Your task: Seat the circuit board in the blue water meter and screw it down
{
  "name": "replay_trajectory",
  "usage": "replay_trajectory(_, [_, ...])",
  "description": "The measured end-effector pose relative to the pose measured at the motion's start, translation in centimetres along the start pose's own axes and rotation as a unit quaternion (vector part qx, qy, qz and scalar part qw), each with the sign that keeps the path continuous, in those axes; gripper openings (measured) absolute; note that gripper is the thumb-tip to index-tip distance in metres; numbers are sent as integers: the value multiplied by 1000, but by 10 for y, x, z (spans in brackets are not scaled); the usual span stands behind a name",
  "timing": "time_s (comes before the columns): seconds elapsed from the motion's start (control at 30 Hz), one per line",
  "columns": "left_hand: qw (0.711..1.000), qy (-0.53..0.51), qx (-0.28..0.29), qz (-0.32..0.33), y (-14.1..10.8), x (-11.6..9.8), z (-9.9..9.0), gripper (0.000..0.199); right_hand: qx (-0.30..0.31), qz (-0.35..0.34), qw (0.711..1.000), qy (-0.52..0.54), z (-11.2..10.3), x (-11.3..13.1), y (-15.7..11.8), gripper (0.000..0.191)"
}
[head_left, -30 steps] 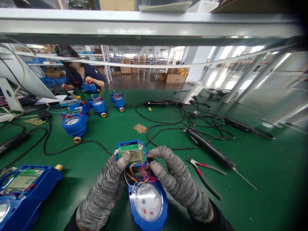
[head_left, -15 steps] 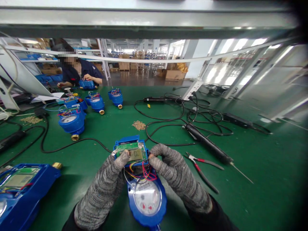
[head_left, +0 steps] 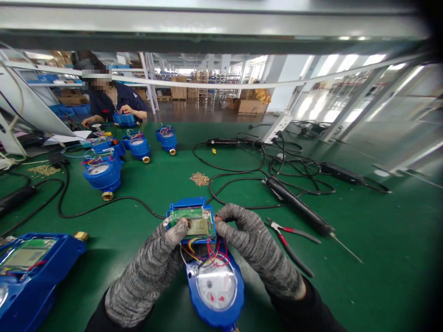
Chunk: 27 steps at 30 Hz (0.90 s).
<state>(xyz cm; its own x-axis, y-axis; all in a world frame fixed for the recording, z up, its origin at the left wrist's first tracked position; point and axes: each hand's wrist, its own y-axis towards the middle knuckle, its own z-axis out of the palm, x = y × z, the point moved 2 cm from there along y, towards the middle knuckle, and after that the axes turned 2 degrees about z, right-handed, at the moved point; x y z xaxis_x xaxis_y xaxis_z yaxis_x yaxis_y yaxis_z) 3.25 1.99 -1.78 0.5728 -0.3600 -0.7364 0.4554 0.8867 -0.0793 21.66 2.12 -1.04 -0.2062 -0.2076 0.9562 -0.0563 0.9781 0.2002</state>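
A blue water meter [head_left: 216, 288] with a round dial lies at the front centre, its electronics box [head_left: 192, 213] open above the dial. Inside the box are a green circuit board and a small display; red, yellow and white wires run below it. My left hand [head_left: 155, 258], in a grey knitted glove, grips the box's left side, thumb over the display's left edge. My right hand [head_left: 254, 244], gloved alike, pinches at the box's right side; its fingertips partly hide that edge.
Pliers [head_left: 289, 237] and a black screwdriver-like tool [head_left: 301, 207] lie at right among cables. Small screws [head_left: 200, 179] are heaped beyond the box. Blue meters [head_left: 102, 175] stand left; another [head_left: 41, 272] is nearer. A person [head_left: 117, 99] works across the table [head_left: 155, 184].
The meter and its box have shifted slightly to the right, with both hands still at the box. The display has come a little further out from under my left thumb.
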Motion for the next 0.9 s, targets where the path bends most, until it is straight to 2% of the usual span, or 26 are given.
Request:
replay_trajectory(0.13, [998,54,-3,18,-2,-2,-2,40,2,6,1000,10,0,2,0,14])
replay_trajectory(0.3, [995,80,-39,40,-2,1,-4,48,-18,19,1000,10,2,0,-1,14])
replay_trajectory(0.4, [995,68,-46,62,-1,4,-1,50,-22,37,997,66,4,-4,-2,14])
replay_trajectory(0.53, [995,67,-46,63,-4,5,-2,51,19,67,985,155,6,-4,-3,18])
replay_trajectory(0.73, [996,69,-16,47,-2,2,0,48,-24,-31,997,73,5,0,-3,9])
replay_trajectory(0.8, [998,39,-14,36,0,4,0,43,-1,-52,995,89,8,-3,-4,12])
replay_trajectory(0.9, [999,-2,-45,16,2,10,-4,29,37,-46,988,143,13,-10,-3,19])
